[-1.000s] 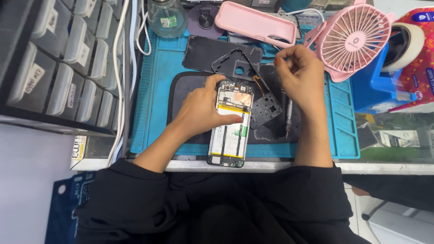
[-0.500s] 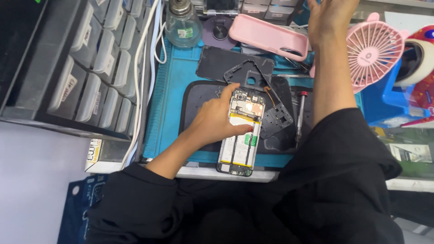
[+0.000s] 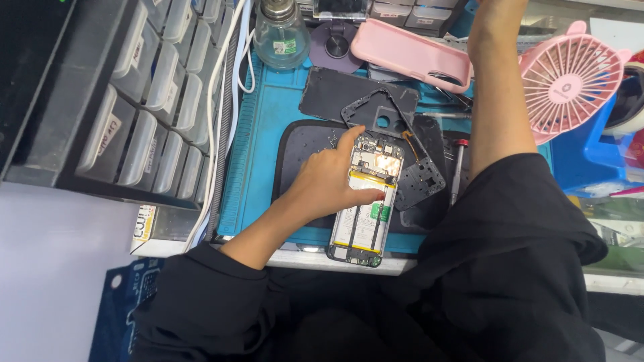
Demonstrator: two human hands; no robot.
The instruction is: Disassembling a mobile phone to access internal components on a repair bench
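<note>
Blue mat (image 3: 268, 134) on the desk lies under the opened phone (image 3: 365, 201), which the left hand (image 3: 329, 184) presses flat with spread fingers, as before. Since a second ago the right hand (image 3: 493, 17) has left the phone, reaching up past the pink case (image 3: 409, 57); its grip cannot be told.
</note>
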